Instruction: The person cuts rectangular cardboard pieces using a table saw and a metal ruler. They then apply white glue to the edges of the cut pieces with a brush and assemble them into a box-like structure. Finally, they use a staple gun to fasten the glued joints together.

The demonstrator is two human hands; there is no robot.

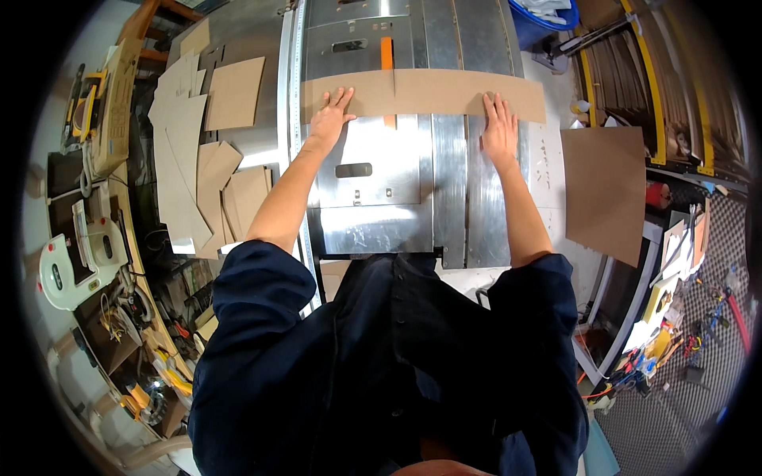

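A long, narrow brown board (444,94) lies crosswise on the metal top of what looks like a table saw (373,230). Flat on the board's left part, near its front edge, rests my left hand (333,117), fingers spread. Toward the other end my right hand (499,131) lies with its fingers stretched out over the same edge. Between the hands, an orange strip (387,54) set in the metal top runs away from me and passes under the board. The board's left end meets a long metal rail with a scale (295,103).
Several brown and grey sheet offcuts (178,135) are piled left of the rail. A larger brown panel (605,190) stands at the right, below a yellow-edged rack (647,87). A blue bin (548,16) is at the far right. Tool-filled shelves (119,317) line the left.
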